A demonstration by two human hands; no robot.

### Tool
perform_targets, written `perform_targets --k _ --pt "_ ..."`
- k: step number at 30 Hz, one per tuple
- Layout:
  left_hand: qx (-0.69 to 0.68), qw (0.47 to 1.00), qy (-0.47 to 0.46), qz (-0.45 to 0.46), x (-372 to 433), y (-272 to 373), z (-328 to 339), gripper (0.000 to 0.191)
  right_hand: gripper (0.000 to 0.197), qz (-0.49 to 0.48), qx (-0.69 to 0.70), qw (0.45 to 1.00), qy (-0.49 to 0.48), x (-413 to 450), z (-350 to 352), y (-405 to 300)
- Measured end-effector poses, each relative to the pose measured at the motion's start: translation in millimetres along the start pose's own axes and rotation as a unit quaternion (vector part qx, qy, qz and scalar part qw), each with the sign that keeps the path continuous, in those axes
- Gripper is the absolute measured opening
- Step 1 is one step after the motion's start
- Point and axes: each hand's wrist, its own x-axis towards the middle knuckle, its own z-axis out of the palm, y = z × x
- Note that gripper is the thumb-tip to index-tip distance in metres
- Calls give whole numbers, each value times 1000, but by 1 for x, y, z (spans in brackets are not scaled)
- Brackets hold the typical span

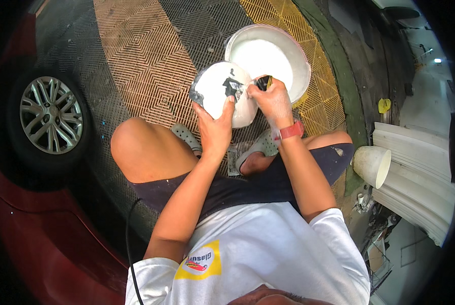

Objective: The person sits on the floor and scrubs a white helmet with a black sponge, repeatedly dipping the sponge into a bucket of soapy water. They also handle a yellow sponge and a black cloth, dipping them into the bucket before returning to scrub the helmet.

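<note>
My left hand (214,126) grips the lower edge of a rounded white part with black patches (212,89), its thumb on the front face. The part is tilted and overlaps the near left rim of a bucket (306,72). White liquid (263,57) lies inside the bucket. At the right side of the part, my right hand (272,100) pinches a small black piece (263,82), wet and shiny, close to the part's surface. White suds or residue cover the right wrist around a red wristband (291,130). Whether the black piece is a pad or a sheet, I cannot tell.
A red car's wheel (52,115) stands on the left. Grated floor tiles (147,49) lie underneath. To the right are a cream pot (371,166), white moulded panels (410,175) and a yellow scrap (384,105). A black cable (128,236) runs past my left arm.
</note>
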Motion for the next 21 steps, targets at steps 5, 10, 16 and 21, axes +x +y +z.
perform_targets --k 5,10,16,21 --pt "6 1000 0 2 -1 -1 1 85 25 -41 52 997 28 -2 3 11" --pt "-60 997 -25 -43 13 2 -1 81 27 -9 79 995 54 16 -6 21" --pt "-199 970 -103 -95 42 -1 -12 66 22 -63 129 989 33 20 -2 18" --pt "-175 973 -122 -91 48 7 -14 66 25 -111 36 993 7 36 2 2"
